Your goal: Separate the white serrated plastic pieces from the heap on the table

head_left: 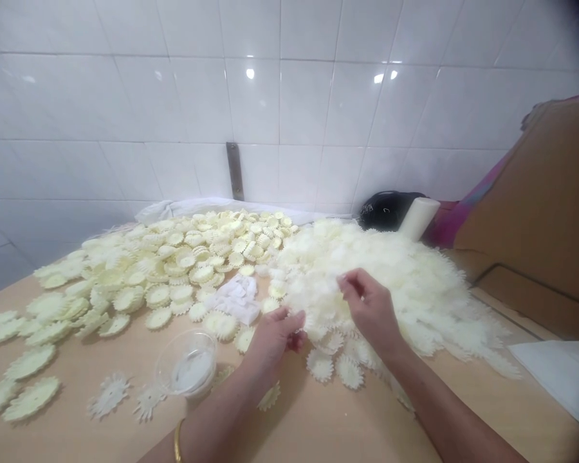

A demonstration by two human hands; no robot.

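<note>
My left hand [276, 337] is held over the near middle of the table, thumb and fingers pinched together; what is between them, if anything, I cannot make out. To its right my right hand [372, 312] is closed in a pinch at the edge of a large heap of thin, white, frilly-edged pieces [415, 276]; anything in its fingertips is too small or pale to name. Several loose scalloped discs [350, 372] lie just below the hands. Left of my left hand are a clear round tub [188, 363] with white contents and a crumpled white cloth [236, 299].
A broad pile of pale yellow toothed discs [174, 257] covers the table's left and back. Two spiky white pieces [110, 393] lie near the front. At right are a white roll [418, 218], a black shiny bag [386, 209], a brown cardboard box [535, 218] and a white sheet [560, 373].
</note>
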